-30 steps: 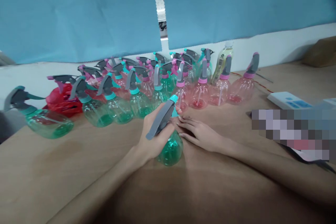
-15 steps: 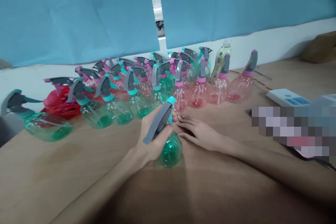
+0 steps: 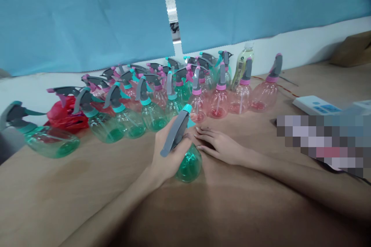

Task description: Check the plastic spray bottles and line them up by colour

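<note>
Both arms of the worker were bare from hand to forearm. The left hand (image 3: pixel 172 161) met a slim wrist and a smooth, gradually widening left forearm (image 3: pixel 116 206). The right hand (image 3: pixel 224 147) had long, slender fingers (image 3: pixel 206 137) with nails (image 3: pixel 197 128) visible at the tips, above a similarly slim right forearm (image 3: pixel 290 174).

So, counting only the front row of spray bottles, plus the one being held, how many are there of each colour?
Green front-row bottles: 5
Pink front-row bottles: 4
Held green bottle, in the left hand: 1
Total: 10 (6 green, 4 pink)
</note>
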`<state>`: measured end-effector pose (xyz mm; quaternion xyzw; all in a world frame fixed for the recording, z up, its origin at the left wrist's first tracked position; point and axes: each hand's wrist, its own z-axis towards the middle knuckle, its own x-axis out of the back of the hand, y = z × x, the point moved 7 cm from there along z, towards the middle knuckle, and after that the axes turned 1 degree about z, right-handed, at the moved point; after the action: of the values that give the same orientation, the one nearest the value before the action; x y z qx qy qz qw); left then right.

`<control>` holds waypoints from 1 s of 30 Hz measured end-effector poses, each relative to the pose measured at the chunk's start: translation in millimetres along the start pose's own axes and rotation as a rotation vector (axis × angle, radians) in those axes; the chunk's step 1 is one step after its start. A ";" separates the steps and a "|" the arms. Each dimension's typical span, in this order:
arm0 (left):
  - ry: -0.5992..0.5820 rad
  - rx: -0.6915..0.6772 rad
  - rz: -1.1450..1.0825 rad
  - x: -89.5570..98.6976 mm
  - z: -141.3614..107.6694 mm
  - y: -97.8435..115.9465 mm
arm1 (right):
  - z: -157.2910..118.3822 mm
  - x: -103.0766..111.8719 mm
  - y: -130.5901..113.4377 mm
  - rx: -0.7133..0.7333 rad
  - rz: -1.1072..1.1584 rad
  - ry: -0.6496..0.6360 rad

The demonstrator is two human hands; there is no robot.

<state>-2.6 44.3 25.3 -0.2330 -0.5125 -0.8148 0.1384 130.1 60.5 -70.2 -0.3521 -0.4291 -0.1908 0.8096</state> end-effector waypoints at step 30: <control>-0.026 0.022 -0.025 -1.6 1.7 0.3 | 0.3 -1.9 1.7 0.001 -0.002 -0.015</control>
<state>-0.7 45.7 25.3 -0.2355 -0.5261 -0.8077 0.1240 129.9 61.9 -72.3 -0.3529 -0.4355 -0.1887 0.8064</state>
